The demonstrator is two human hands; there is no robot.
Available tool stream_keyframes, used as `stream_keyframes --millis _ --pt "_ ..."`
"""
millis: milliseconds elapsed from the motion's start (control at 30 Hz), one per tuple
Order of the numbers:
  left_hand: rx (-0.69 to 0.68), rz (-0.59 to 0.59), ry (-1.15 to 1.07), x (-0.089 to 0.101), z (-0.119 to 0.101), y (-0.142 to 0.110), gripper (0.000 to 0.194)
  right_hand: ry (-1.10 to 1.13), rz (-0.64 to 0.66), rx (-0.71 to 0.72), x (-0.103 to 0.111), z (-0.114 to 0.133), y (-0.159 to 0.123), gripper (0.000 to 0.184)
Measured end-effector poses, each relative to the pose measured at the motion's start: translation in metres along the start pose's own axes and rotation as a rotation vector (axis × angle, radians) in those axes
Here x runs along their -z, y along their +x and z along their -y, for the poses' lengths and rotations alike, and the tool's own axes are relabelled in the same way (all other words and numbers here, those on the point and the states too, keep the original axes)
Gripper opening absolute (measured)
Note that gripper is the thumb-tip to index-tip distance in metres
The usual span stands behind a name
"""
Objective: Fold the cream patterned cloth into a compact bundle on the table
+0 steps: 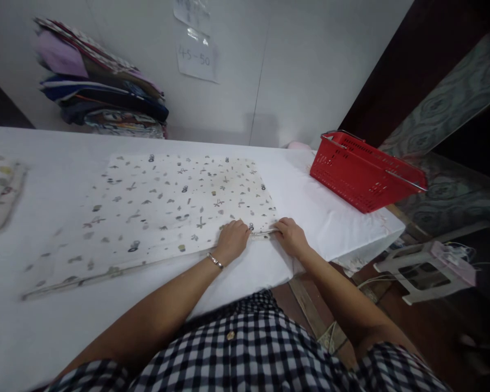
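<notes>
Printed cloth (179, 204): laid flat on the white-covered table (322, 218), in front of the person; off-white ground, small grey, black and yellowish motifs. Near edge runs obliquely, showing thin stacked layers toward the right corner.

Left hand (232, 239): on the cloth's near edge, just short of the right corner; palm down, fingers close together and bent over the fabric. Thumb hidden, so cannot tell whether it pinches. Metal bracelet (215, 260) on this wrist.

Right hand (293, 238): at the near right corner of the same cloth; fingers bent and held together, fingertips pinching the layered edge. A short stretch of edge lies between the hands, which are apart.

Surroundings: red perforated basket (363, 171) with metal handles on the right end of the table, well apart from the cloth; contents not visible. Second printed cloth (2, 196), folded, at the left margin of the view, partly cut off. Stack of folded fabrics (106, 87) by the pale wall (310, 71), beyond the table's far side at left. Paper sheet (196, 57) on the wall reads "45-50". White plastic stool (424, 272) on the floor, right of the table, cables on top.
</notes>
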State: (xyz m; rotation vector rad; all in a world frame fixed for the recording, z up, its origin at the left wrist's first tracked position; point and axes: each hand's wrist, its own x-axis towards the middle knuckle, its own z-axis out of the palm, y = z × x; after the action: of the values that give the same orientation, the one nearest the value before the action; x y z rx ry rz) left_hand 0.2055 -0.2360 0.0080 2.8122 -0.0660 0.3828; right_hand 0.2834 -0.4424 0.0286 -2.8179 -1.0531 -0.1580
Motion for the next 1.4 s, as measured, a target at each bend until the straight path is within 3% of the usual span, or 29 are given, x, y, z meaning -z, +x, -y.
stream_keyframes --millis 133,367,500,867,1167,1400 --pt "-0.008 -0.003 0.001 -0.001 0.001 0.0 0.029 -0.098 0.087 -0.185 0.001 -0.002 -0.002 0.021" --pt "-0.013 0.002 0.006 0.001 -0.002 0.0 0.028 -0.081 0.198 -0.447 -0.001 0.004 0.003 0.027" --pt "-0.014 0.011 0.006 0.003 -0.002 -0.001 0.029 -0.022 0.197 -0.428 0.0 0.004 0.003 0.02" --pt "-0.037 0.012 -0.008 0.003 -0.003 -0.003 0.028 0.125 0.124 -0.324 -0.005 -0.011 -0.005 0.027" --pt "-0.113 0.086 0.03 0.01 -0.005 -0.008 0.023 -0.026 0.179 -0.31 0.001 -0.003 -0.013 0.027" --pt "-0.151 0.05 0.025 0.004 -0.001 -0.012 0.022 -0.035 0.135 -0.272 -0.004 -0.013 -0.024 0.03"
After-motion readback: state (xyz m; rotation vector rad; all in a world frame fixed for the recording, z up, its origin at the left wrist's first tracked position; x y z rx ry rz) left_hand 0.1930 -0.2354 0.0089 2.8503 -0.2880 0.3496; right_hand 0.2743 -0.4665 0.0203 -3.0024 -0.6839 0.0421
